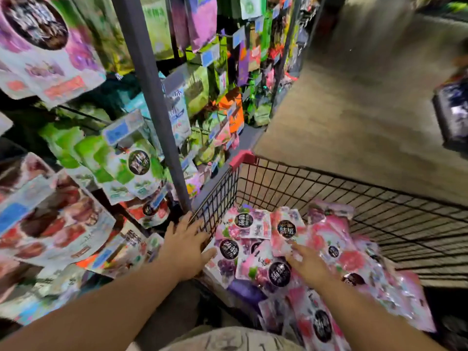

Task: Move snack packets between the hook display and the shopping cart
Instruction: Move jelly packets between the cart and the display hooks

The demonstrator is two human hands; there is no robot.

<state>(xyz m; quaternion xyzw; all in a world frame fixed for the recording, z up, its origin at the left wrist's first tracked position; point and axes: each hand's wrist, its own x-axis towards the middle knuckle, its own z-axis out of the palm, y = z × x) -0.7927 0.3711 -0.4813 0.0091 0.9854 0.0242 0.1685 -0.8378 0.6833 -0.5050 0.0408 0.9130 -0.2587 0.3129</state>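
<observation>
A black wire shopping cart with a red corner cap stands in front of me, holding several pink and purple snack packets with round black labels. My left hand rests with spread fingers on the cart's left rim, holding nothing. My right hand reaches down into the cart, its straight fingers touching a pink packet. The hook display fills the left side, hung with green, red, purple and orange packets.
A grey upright post of the display rises just left of the cart. Blue price tags sit on the hook ends. A tan floor aisle stretches ahead on the right, with a dark display at the far right edge.
</observation>
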